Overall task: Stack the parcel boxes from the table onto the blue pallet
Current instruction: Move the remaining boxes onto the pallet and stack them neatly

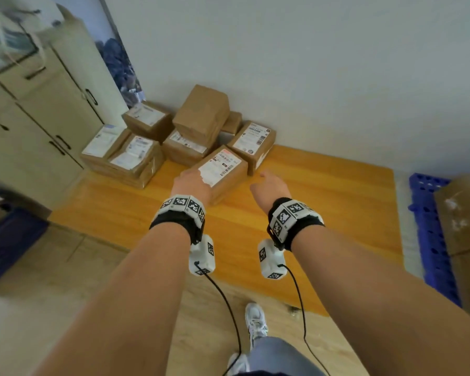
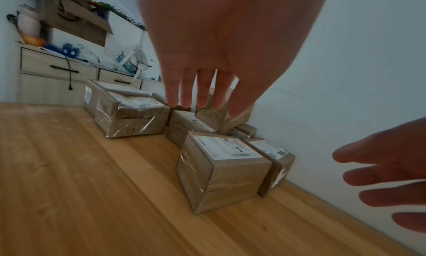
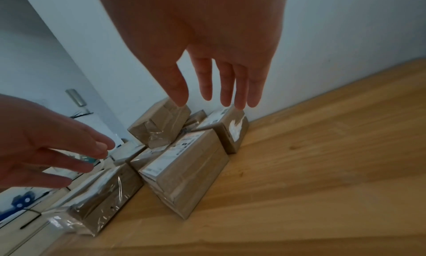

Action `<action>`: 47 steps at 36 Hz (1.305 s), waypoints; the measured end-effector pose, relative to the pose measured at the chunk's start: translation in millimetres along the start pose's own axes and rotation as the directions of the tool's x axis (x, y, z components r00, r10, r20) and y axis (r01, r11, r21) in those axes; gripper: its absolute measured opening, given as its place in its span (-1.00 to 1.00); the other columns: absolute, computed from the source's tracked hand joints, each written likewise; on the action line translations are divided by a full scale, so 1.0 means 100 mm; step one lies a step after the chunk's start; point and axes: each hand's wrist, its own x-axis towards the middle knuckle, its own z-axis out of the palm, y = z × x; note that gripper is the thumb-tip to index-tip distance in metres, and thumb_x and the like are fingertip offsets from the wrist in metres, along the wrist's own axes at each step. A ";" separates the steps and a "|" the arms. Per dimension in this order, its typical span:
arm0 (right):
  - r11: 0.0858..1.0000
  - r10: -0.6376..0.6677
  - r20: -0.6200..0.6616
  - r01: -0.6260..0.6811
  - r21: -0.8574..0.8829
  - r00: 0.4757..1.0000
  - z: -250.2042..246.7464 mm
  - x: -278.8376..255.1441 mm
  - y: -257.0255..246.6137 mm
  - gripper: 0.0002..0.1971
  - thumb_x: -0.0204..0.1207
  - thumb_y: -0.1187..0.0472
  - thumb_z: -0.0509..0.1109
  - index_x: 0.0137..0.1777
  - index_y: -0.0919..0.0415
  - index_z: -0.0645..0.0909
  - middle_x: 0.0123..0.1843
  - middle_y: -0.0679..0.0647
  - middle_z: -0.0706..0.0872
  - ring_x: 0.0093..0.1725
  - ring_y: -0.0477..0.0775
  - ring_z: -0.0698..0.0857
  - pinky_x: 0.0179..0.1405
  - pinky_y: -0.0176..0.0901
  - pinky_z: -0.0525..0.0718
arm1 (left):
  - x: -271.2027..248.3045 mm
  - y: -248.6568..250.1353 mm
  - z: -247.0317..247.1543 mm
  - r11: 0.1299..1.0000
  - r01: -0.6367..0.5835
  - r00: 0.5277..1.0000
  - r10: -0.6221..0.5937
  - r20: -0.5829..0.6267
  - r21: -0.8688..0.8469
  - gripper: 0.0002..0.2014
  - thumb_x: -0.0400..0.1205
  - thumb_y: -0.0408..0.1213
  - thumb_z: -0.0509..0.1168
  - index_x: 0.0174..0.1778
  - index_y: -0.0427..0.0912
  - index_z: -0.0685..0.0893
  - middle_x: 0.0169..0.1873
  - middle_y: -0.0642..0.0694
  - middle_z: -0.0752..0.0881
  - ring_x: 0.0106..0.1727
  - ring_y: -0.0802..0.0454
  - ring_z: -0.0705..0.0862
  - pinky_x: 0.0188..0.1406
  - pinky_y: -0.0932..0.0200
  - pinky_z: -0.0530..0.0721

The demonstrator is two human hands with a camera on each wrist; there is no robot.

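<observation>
I see a cabinet (image 1: 38, 109) at far left, then the tabletop (image 1: 310, 213) with parcel boxes (image 1: 136, 156) piled at its back left corner against the wall. My left hand (image 1: 192, 183) is out over the near left corner of the front box (image 1: 223, 172), which lies flat with its white label up; from the left wrist view the fingers (image 2: 191, 88) are straight and slightly spread, holding nothing, and I cannot tell whether they touch the cardboard. Just right of that box my right hand (image 1: 270, 184) hovers near its right side, fingers (image 3: 227, 85) straight and loosely apart, gripping nothing. Behind the front box another labelled box (image 1: 251, 143) sits beside the wall, and a plain one (image 1: 201, 115) rests tilted on the pile. At far right the blue pallet (image 1: 432, 234) lies on the floor beside the tabletop, with a brown box (image 1: 464, 218) on it
</observation>
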 end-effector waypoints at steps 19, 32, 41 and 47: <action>1.000 0.019 0.224 -0.022 0.012 0.974 0.31 0.88 0.04 -0.53 0.71 0.02 0.22 0.56 0.15 0.37 0.50 0.15 0.52 0.40 0.18 0.57 0.18 -0.08 0.54 | 0.90 -0.07 0.38 0.976 0.207 0.967 -0.195 0.163 -0.062 -0.57 0.69 -0.22 0.16 0.50 -0.19 0.41 0.38 -0.25 0.50 0.36 -0.23 0.52 0.28 -0.10 0.56; 0.996 0.084 0.291 -0.093 0.016 0.953 0.34 0.89 0.15 -0.50 0.72 -0.12 0.14 0.42 0.27 0.49 0.33 0.20 0.66 0.15 0.17 0.65 -0.01 -0.07 0.57 | 0.61 0.20 0.58 0.930 0.257 0.937 -0.174 0.302 -0.261 -0.66 0.73 -0.07 0.11 0.30 -0.16 0.57 -0.01 -0.09 0.65 -0.21 0.03 0.57 -0.36 0.20 0.48; 0.981 0.149 0.245 -0.175 0.088 0.958 0.34 0.64 0.23 -0.50 0.69 -0.14 0.19 0.40 0.26 0.48 0.27 0.17 0.69 0.07 0.17 0.69 -0.17 -0.11 0.61 | 0.29 0.29 0.60 0.915 0.200 0.959 -0.109 0.262 -0.351 -0.70 0.72 -0.13 0.16 0.32 -0.12 0.57 0.12 -0.08 0.71 -0.14 0.03 0.60 -0.27 0.18 0.54; 0.969 0.186 0.115 -0.201 0.142 0.976 0.21 0.32 0.29 -0.55 0.67 -0.12 0.24 0.33 0.24 0.49 0.16 0.11 0.71 -0.10 0.09 0.65 -0.35 -0.19 0.57 | 0.04 0.40 0.48 0.898 0.098 0.978 -0.008 0.207 -0.428 -0.72 0.70 -0.15 0.18 0.29 -0.14 0.57 0.06 -0.04 0.71 -0.15 0.04 0.62 -0.28 0.19 0.57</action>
